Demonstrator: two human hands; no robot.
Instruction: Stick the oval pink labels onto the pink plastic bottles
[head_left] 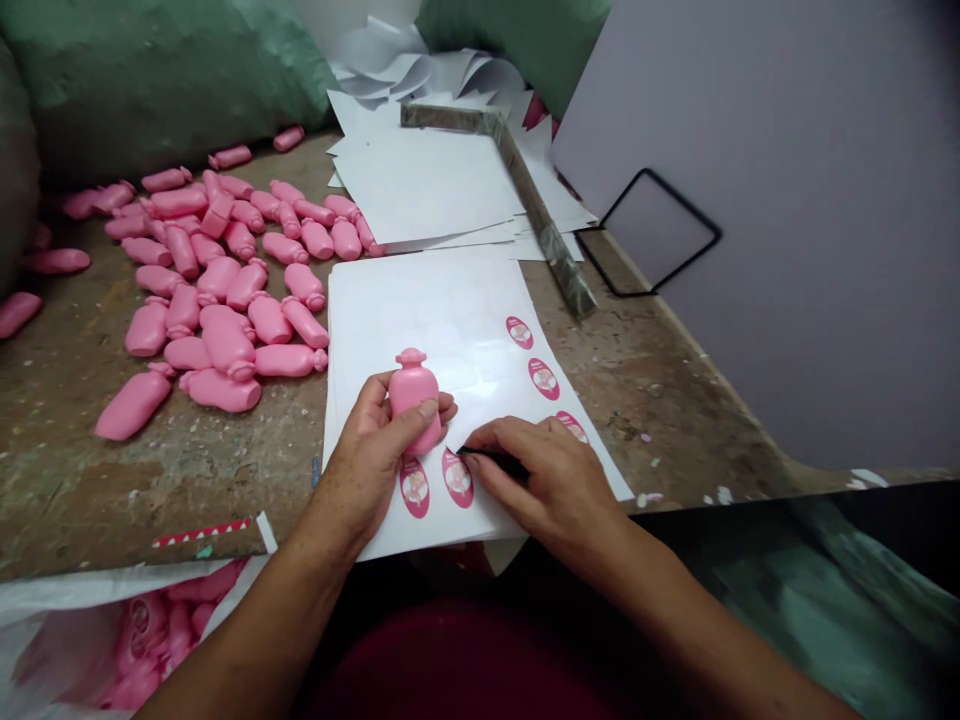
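My left hand [375, 440] is closed around a pink plastic bottle [414, 392], held upright with its narrow neck up and the thumb across its front. Below and beside it lies a white sheet of stickers [420, 300]. My right hand [544, 465] pinches a slim black pointed tool [510, 462], whose exact kind I cannot make out. The tool's tip is at the top of an oval pink sticker [458, 480] on the sheet. Left of that is another oval sticker [414, 487]. Several more run up the sheet's right side, one partly hidden by my right hand.
Many pink bottles [225, 290] lie heaped on the worn wooden table [75, 480] at left. White paper sheets [435, 180] sit behind, under an L-shaped bar [525, 180]. A bag [45, 610] with labelled bottles hangs at the front left. A black wire loop [712, 236] stands at right.
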